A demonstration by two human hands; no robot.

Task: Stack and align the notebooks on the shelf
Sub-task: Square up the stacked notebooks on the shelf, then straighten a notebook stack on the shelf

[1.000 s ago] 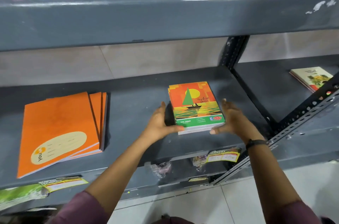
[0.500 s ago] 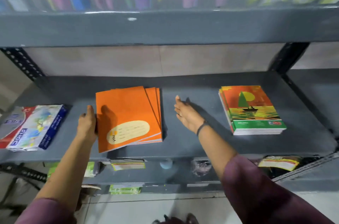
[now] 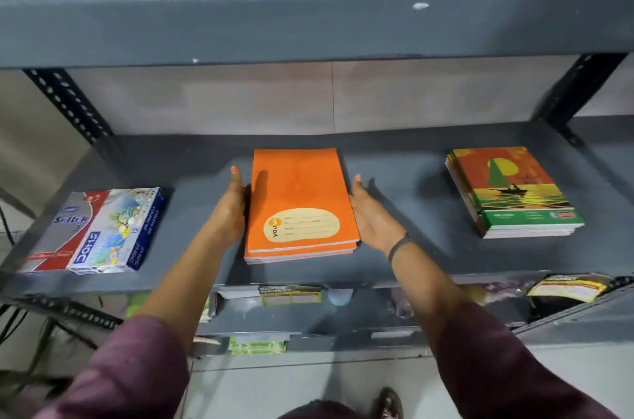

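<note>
A stack of orange notebooks [image 3: 298,202] with a cream label lies squared in the middle of the grey shelf [image 3: 404,257]. My left hand [image 3: 230,209] lies flat against the stack's left edge, fingers straight. On the opposite side, my right hand [image 3: 372,217] presses its flat palm against the right edge. Neither hand closes around the stack. A second stack of notebooks with a sailboat cover [image 3: 514,192] sits neatly at the right end of the same shelf, away from both hands.
Boxed packs of stationery [image 3: 99,229] lie at the shelf's left end. The upper shelf [image 3: 308,27] overhangs close above, with coloured items on it. A lower shelf holds small packets [image 3: 566,290]. Slotted uprights stand at both back corners.
My hands left the sailboat stack and the view swung left to the orange notebooks. These were fanned out and skewed; both hands have pushed them into one even stack.
</note>
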